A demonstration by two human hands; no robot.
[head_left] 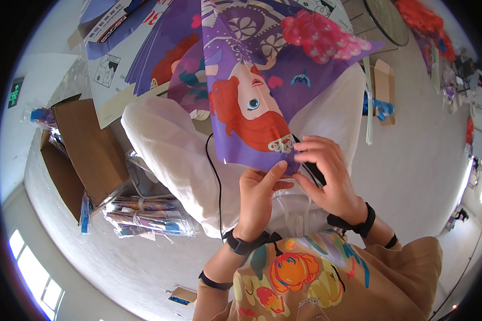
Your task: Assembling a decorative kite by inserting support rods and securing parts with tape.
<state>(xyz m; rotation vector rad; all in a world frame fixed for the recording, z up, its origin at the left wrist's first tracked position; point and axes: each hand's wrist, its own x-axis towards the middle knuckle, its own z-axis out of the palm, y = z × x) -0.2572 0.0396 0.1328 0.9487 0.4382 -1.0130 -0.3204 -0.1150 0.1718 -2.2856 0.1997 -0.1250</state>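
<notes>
A thin purple printed sheet (233,128) with a red-haired cartoon figure hangs over my lap, its lower edge towards me. My left hand (258,198) is closed on that edge, the thumb on top and the fingers curled underneath. Close beside it, my right hand (329,182) touches the sheet's right lower corner with its fingertips. Its thumb and fingers are apart, with a dark gap between them. A pink bubble-like print and a pointed corner lie farther off on the right.
More purple printed sheets (158,43) and white panels lie at the upper left. On the left stands an open brown cardboard box (91,144), near plastic-wrapped bundles (147,216) on the floor. A small carton (383,88) sits at right. A black cord (218,182) crosses my white trousers.
</notes>
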